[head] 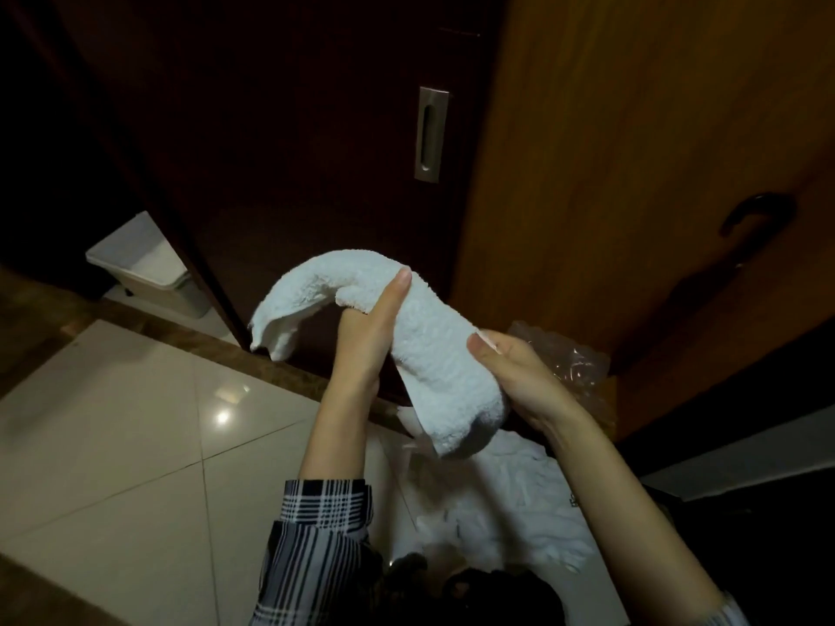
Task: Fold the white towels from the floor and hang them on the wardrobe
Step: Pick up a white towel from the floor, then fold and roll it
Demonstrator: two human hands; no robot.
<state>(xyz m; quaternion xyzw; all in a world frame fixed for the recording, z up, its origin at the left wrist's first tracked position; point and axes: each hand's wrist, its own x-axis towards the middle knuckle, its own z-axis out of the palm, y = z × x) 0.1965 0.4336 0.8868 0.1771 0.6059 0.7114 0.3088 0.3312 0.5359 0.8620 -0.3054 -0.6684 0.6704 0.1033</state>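
Centre frame: left hand [368, 327] and right hand [510, 368] grasp the towel [433, 350]; soft, light, floppy, best held mid-fold.

Head view looks down, close over both forearms, facing the wardrobe [316, 128].

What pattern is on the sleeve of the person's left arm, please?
The sleeve has a black-and-white plaid check, seen best in the head view, low in the middle.
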